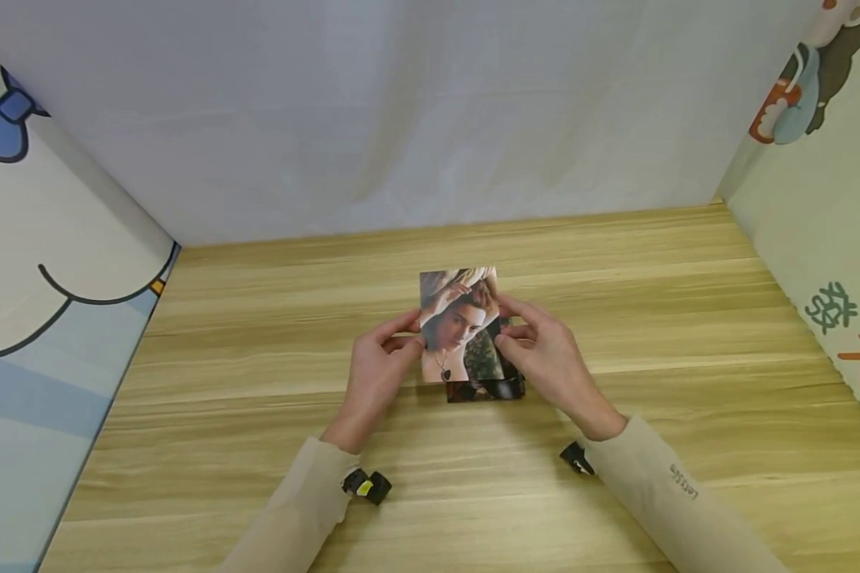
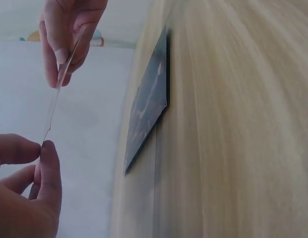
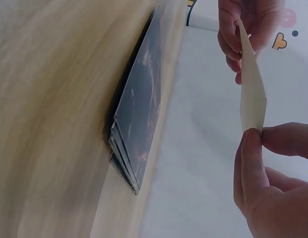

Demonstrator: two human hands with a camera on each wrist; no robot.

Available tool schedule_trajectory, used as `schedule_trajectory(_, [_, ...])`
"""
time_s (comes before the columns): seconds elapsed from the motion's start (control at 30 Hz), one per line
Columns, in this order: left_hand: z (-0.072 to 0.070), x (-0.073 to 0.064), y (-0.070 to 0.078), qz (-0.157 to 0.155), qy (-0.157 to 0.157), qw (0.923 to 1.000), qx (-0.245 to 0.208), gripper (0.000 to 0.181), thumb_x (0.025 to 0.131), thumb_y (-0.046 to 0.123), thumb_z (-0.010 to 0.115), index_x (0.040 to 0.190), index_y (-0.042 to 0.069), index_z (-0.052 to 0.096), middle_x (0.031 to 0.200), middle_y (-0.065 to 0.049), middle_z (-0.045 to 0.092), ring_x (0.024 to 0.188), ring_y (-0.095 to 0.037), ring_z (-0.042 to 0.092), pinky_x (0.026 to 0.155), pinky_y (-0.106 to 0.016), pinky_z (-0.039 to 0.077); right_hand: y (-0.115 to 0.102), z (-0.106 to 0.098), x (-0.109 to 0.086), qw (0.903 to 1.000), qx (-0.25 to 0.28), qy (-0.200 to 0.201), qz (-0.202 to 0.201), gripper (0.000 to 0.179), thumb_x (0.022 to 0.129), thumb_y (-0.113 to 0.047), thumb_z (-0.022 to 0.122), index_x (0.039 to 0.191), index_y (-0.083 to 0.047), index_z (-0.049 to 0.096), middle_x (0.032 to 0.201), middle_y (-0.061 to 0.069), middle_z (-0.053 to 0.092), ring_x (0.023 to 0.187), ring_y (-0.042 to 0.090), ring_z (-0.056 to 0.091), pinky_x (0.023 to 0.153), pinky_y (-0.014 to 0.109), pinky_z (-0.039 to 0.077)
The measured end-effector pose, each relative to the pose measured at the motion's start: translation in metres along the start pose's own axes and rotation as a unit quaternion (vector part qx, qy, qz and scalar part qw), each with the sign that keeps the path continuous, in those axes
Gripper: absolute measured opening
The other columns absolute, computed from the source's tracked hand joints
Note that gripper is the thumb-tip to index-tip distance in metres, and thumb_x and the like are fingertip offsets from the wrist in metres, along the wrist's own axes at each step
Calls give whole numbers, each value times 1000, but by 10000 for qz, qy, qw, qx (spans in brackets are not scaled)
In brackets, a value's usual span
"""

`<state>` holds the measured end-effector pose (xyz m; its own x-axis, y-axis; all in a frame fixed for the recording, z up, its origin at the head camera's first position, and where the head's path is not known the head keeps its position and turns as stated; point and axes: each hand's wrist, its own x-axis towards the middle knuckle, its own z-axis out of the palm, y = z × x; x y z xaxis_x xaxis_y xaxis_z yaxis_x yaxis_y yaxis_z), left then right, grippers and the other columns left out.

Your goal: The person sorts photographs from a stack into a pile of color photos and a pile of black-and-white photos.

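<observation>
A photo card (image 1: 459,326) showing a person with a raised arm is held up above the table by both hands. My left hand (image 1: 383,362) pinches its left edge between thumb and fingers. On the opposite edge, my right hand (image 1: 545,354) grips it the same way. Beneath it lies a small stack of dark photo cards (image 1: 483,390), mostly hidden from the head camera. The right wrist view shows the stack (image 3: 139,109) with slightly fanned layers, and the held card's pale back (image 3: 253,84). A gap separates the held card from the stack.
The wooden table (image 1: 272,318) runs back to a white cloth wall (image 1: 294,119). Printed panels stand at the left (image 1: 57,239) and right (image 1: 817,239). Black wrist straps (image 1: 367,485) show at both sleeves.
</observation>
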<state>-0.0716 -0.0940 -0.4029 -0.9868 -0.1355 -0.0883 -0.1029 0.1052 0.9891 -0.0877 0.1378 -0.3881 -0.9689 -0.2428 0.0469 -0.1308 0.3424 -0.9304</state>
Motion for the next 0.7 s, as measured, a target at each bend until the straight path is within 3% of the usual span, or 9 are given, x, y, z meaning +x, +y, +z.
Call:
schedule_trajectory(0.3, [-9,-2,3,286,125,9993,223,47,88,-3,65,134,4,70,114,-14,70,90,-11,68,71,-15,52,-5,6,0,9999,-25,126,-64,58,92,0,70,149,-4,55,128,18,61,110,33,69,86,32,61])
schedule_trajectory(0.7, [-29,-5,7,253,184,9995,100,48,89,-6,64,136,0,67,116,-17,68,86,-5,67,73,-16,56,-16,23,3,9994,10,134,-321,59,90,3,72,146,-4,58,117,13,63,100,27,70,83,28,61])
